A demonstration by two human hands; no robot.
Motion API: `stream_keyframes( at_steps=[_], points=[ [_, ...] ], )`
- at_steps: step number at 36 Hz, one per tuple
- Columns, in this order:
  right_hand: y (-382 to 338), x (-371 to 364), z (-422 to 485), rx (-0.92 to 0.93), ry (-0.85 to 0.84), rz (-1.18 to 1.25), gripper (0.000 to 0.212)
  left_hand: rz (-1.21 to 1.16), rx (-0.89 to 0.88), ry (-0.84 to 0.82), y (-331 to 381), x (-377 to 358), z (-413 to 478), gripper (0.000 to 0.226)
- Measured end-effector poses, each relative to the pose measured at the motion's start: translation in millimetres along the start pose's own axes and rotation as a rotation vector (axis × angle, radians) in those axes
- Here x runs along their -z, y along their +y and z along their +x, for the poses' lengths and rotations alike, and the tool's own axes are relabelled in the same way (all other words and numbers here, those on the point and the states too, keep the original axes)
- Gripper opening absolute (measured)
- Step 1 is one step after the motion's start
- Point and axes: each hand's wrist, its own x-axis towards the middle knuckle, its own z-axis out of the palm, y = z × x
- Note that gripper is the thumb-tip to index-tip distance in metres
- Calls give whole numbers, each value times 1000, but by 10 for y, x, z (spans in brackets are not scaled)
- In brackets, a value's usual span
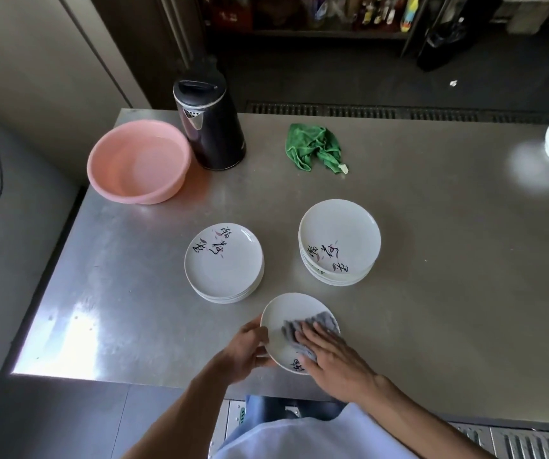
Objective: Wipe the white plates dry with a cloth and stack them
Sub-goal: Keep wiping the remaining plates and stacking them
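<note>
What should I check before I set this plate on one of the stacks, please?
1. Left hand grips the plate by its rim, tilted up off the table: ok.
2. Right hand presses the grey cloth flat on the plate's face: ok.
3. Plate wiped fully dry, underside included: cannot tell.
4. Left stack sits even, nothing on its top plate: ok.
5. Right stack has nothing on its top plate: ok.
6. Which stack holds the dried plates: cannot tell.
</note>
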Motion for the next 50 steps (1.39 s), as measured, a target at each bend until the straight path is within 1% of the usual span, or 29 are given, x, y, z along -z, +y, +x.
stream_keyframes(
  at_steps=[2, 4, 5, 6, 8, 10, 11, 13, 14, 15, 16, 17, 19, 22, 24, 27, 29, 31, 33, 35, 37, 39, 40, 41, 43, 45, 46, 48, 50],
  points=[
    [-56, 52, 141, -159, -14, 95, 58, 34, -4, -14, 14, -79, -19, 63],
    [-118, 97, 290, -324, -39, 284, 56, 76, -11, -39, 28, -180, -43, 61],
    [-151, 100, 342, -358, -33, 374, 56, 90, -17, -49, 30, -225, -51, 59],
    [-203, 103, 358, -352, -5, 465, 55, 98, -24, -57, 30, -263, -58, 55],
    [-315, 138, 335, -250, 26, 600, 50, 104, -46, -62, 20, -302, -59, 40],
    [-321, 129, 277, -133, 15, 585, 49, 101, -60, -51, -4, -282, -53, 35],
    [-273, 143, 261, -127, -3, 522, 50, 92, -59, -40, -13, -264, -54, 39],
    [-134, 113, 242, -234, -20, 346, 50, 62, -51, -29, -33, -229, -54, 56],
    [-105, 117, 231, -326, 50, 290, 52, 57, -52, -32, -34, -219, -52, 61],
    [-112, 153, 236, -399, 74, 234, 56, 59, -57, -38, -34, -215, -48, 62],
    [-122, 123, 246, -417, 122, 141, 59, 61, -65, -40, -37, -216, -39, 62],
    [-134, 81, 253, -396, 88, 137, 58, 60, -75, -32, -41, -220, -25, 61],
    [-142, -14, 274, -357, -18, 223, 57, 21, -98, 20, -69, -239, 5, 59],
    [-142, -1, 286, -442, 12, 186, 58, -140, -93, 150, -168, -235, 69, 59],
    [-164, 51, 302, -437, -3, 306, 56, -187, -85, 195, -205, -254, 73, 55],
    [-256, 108, 307, -384, 42, 653, 54, -153, -122, 239, -193, -301, 67, 42],
    [-334, 142, 316, -322, 48, 758, 50, -139, -153, 265, -165, -318, 78, 33],
    [-382, 113, 344, -236, 24, 724, 47, -122, -179, 233, -146, -329, 95, 33],
    [-377, 94, 390, -205, 8, 682, 47, -142, -193, 209, -146, -315, 92, 44],
    [-304, 40, 433, -195, 2, 546, 50, -168, -196, 188, -168, -268, 85, 54],
    [-189, -15, 473, -254, 14, 313, 54, -154, -207, 129, -185, -223, 68, 58],
    [-123, 18, 516, -414, 7, 199, 56, -125, -212, 91, -196, -214, 46, 59],
    [-117, 28, 537, -454, 1, 184, 56, -116, -210, 88, -188, -228, 30, 57],
    [-130, 18, 552, -441, -14, 182, 55, -103, -212, 87, -174, -248, 10, 56],
    [-194, -11, 551, -306, -37, 287, 54, -57, -224, 90, -141, -284, -8, 49],
    [-266, -30, 504, -157, -20, 412, 52, -34, -226, 106, -132, -289, -7, 35],
    [-270, -31, 486, -125, -24, 424, 52, -36, -219, 110, -137, -277, -1, 31],
    [-195, -30, 495, -168, -42, 333, 53, -56, -205, 117, -153, -252, -10, 38],
    [-112, -17, 522, -333, -45, 161, 54, -137, -186, 144, -183, -236, -14, 58]
  ],
)
